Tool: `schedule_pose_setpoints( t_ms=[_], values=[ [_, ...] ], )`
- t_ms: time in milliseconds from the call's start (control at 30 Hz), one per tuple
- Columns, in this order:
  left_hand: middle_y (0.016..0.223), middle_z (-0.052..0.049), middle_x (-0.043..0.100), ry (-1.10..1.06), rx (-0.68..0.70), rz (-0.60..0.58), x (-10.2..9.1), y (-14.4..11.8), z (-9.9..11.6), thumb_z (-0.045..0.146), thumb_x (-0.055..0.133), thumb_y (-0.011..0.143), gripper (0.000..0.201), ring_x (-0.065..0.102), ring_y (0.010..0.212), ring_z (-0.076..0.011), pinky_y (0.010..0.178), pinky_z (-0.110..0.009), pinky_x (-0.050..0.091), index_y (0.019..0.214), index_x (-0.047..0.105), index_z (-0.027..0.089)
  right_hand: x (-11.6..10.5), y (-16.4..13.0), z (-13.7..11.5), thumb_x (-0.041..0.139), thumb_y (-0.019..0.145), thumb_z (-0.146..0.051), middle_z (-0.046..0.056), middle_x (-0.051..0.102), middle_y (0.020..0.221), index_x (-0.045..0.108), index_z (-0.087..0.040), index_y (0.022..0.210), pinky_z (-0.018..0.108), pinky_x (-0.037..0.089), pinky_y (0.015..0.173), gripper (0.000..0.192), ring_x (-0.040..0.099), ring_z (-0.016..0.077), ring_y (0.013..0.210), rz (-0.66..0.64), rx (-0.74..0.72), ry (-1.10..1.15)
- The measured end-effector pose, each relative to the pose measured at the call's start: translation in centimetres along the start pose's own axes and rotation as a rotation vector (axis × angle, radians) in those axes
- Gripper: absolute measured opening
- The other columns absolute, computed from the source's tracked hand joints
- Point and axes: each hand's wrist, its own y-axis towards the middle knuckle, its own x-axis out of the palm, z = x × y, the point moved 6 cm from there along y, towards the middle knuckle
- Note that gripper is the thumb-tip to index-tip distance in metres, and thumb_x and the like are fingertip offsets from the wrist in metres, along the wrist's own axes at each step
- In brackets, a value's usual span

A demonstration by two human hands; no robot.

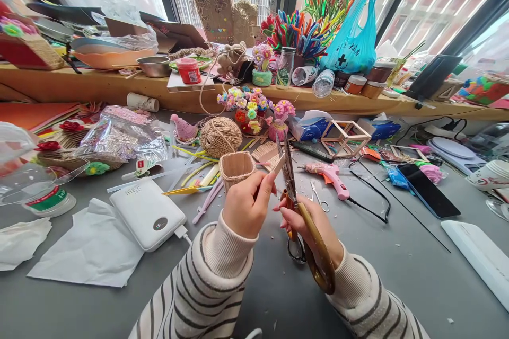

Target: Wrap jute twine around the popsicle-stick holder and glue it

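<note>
In my left hand (247,204) a thin, pale flat wooden strip (280,164) is pinched between thumb and fingers, its tip pointing up and right. My right hand (316,225) grips large scissors (290,177) with brownish-gold handles; their blades point up, slightly parted, right beside the strip. Whether the blades touch the strip I cannot tell. Just behind my left hand stands a small square box (237,163) with a braided rim, partly hidden by the hand. Small silver scissors (318,198) lie on the table near my right hand.
A pink glue gun (331,177) lies right of centre, its cable curling behind. A twine ball (221,136) and a stick frame (345,137) stand farther back. A white power bank (148,214) lies left, a phone (428,190) right. A crowded ledge (175,96) runs along the windows.
</note>
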Motion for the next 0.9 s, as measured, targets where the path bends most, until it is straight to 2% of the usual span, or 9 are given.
schedule_pose_setpoints(
  t_ms=[100,233,367,433,633,800,900],
  values=[
    [0.043,0.006,0.036,0.001,0.008,-0.011,0.0,-0.1,0.2,0.027,0.039,0.085,0.033,0.034,0.039,-0.0067,0.046,-0.021,0.031,0.055,0.046,0.018,0.0,-0.1,-0.2,0.061,0.069,-0.048,0.007,0.061,0.090,0.056,-0.018,0.084,0.028,0.050,0.063,0.035,0.058,0.0161,0.075,-0.007,-0.029,0.010],
    [0.044,0.006,0.037,-0.042,-0.005,-0.022,0.0,0.0,0.1,0.028,0.038,0.085,0.033,0.035,0.042,-0.0074,0.047,-0.021,0.031,0.054,0.044,0.018,0.0,-0.3,-0.6,0.065,0.065,-0.047,0.009,0.058,0.100,0.056,-0.018,0.092,0.031,0.052,0.066,0.040,0.057,0.0206,0.090,-0.044,-0.040,0.005],
    [0.046,0.004,0.038,-0.079,-0.053,0.001,-0.2,0.0,-0.9,0.033,0.038,0.085,0.035,0.035,0.043,-0.0081,0.045,-0.022,0.029,0.054,0.044,0.018,0.3,-0.6,-0.7,0.071,0.059,-0.036,0.009,0.055,0.109,0.051,-0.019,0.109,0.034,0.051,0.076,0.056,0.056,0.0178,0.089,-0.199,-0.040,0.037],
    [0.045,0.005,0.035,-0.107,-0.100,-0.013,-0.2,-0.1,-1.5,0.036,0.038,0.085,0.036,0.032,0.042,-0.0083,0.043,-0.023,0.026,0.054,0.044,0.019,0.5,-0.7,-0.3,0.072,0.058,-0.035,0.009,0.055,0.108,0.049,-0.019,0.112,0.034,0.051,0.076,0.061,0.057,0.0163,0.084,-0.265,-0.028,0.073],
    [0.043,0.005,0.031,-0.198,-0.258,0.037,-0.3,-0.9,-2.8,0.038,0.041,0.083,0.034,0.028,0.040,-0.0090,0.041,-0.024,0.021,0.055,0.045,0.020,0.7,-0.5,0.6,0.071,0.058,-0.039,0.008,0.061,0.100,0.054,-0.018,0.093,0.033,0.051,0.069,0.045,0.059,0.0168,0.077,-0.232,-0.041,0.108],
    [0.042,0.006,0.029,-0.247,-0.281,0.024,-0.1,-1.2,-3.1,0.040,0.043,0.083,0.034,0.026,0.039,-0.0091,0.040,-0.025,0.020,0.055,0.045,0.020,0.9,-0.5,-0.1,0.064,0.064,-0.043,0.008,0.064,0.094,0.054,-0.018,0.079,0.037,0.046,0.083,0.030,0.059,0.0197,0.084,-0.164,-0.086,0.072],
    [0.042,0.006,0.029,-0.267,-0.269,0.022,-0.2,-1.2,-3.0,0.040,0.043,0.083,0.034,0.026,0.039,-0.0088,0.039,-0.025,0.020,0.055,0.045,0.020,1.1,-0.4,-0.4,0.062,0.067,-0.046,0.008,0.065,0.093,0.054,-0.018,0.077,0.036,0.047,0.081,0.031,0.060,0.0198,0.084,-0.142,-0.070,0.082]
  ],
)
